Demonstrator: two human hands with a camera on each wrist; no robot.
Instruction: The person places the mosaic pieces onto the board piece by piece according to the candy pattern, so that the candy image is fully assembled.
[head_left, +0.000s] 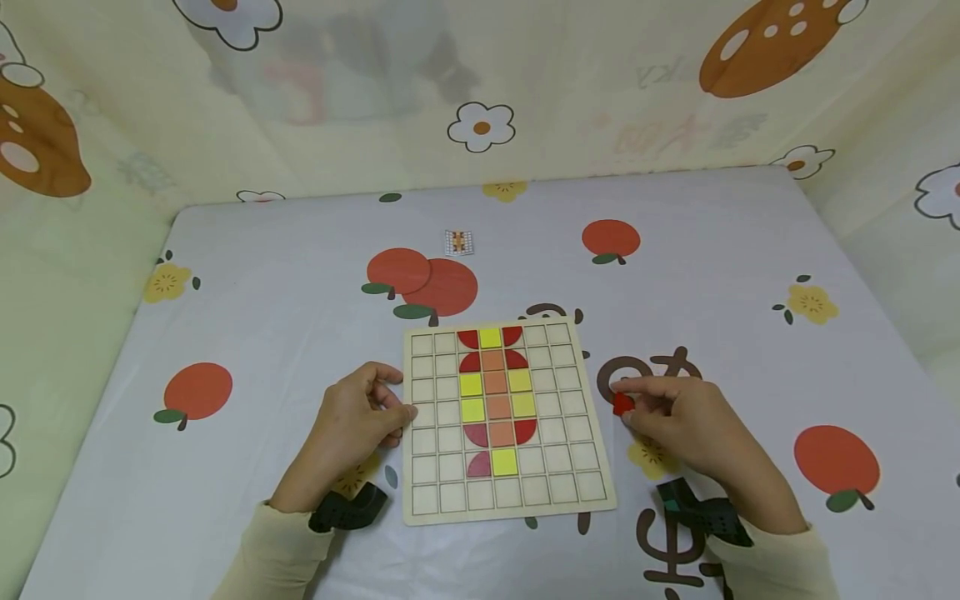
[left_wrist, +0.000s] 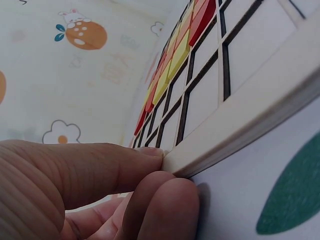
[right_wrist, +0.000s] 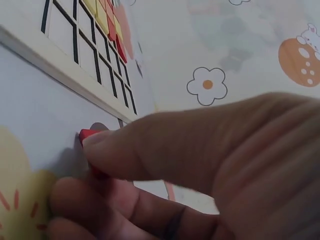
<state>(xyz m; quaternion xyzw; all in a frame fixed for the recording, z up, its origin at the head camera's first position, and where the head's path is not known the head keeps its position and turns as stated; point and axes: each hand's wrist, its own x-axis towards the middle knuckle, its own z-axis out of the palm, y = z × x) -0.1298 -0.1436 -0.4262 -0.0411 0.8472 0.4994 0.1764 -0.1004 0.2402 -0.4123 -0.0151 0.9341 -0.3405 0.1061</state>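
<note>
A pale wooden grid board point(head_left: 442, 497) lies on the table, with red rounded tiles, yellow square tiles point(head_left: 504, 462) and orange square tiles point(head_left: 498, 407) set in its middle columns. At the board's left edge, my left hand point(head_left: 363, 408) pinches the rim between thumb and fingers, as the left wrist view shows up close. Just right of the board, my right hand point(head_left: 686, 417) holds a small red tile point(head_left: 622, 404) between thumb and fingers. In the right wrist view the red tile point(right_wrist: 89, 134) is mostly covered by the thumb, so its full outline is hidden.
A small printed card point(head_left: 459, 242) with a grid pattern lies beyond the board. The tablecloth point(head_left: 300, 300) carries printed fruit, flowers and lettering. A patterned curtain point(head_left: 570, 117) hangs behind the table. Each wrist wears a black strap mount point(head_left: 348, 507).
</note>
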